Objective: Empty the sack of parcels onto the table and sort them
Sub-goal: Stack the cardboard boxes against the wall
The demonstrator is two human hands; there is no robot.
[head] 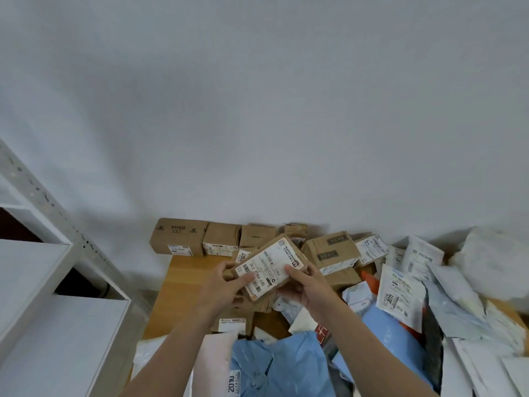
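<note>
A small brown cardboard parcel (270, 266) with a white shipping label is held up over the wooden table (183, 285). My left hand (226, 285) grips its left end, thumb on the label. At its right end my right hand (306, 285) grips it, thumb on top. Several cardboard boxes (183, 237) stand in a row at the table's far edge against the wall. Mixed soft mailers lie heaped on the right: white bags (400, 296) and a blue bag (274, 365) near me. No sack can be made out.
A white metal shelving unit (43, 282) stands close on the left. A plain white wall (257, 110) backs the table. A strip of bare wood shows on the table's left side.
</note>
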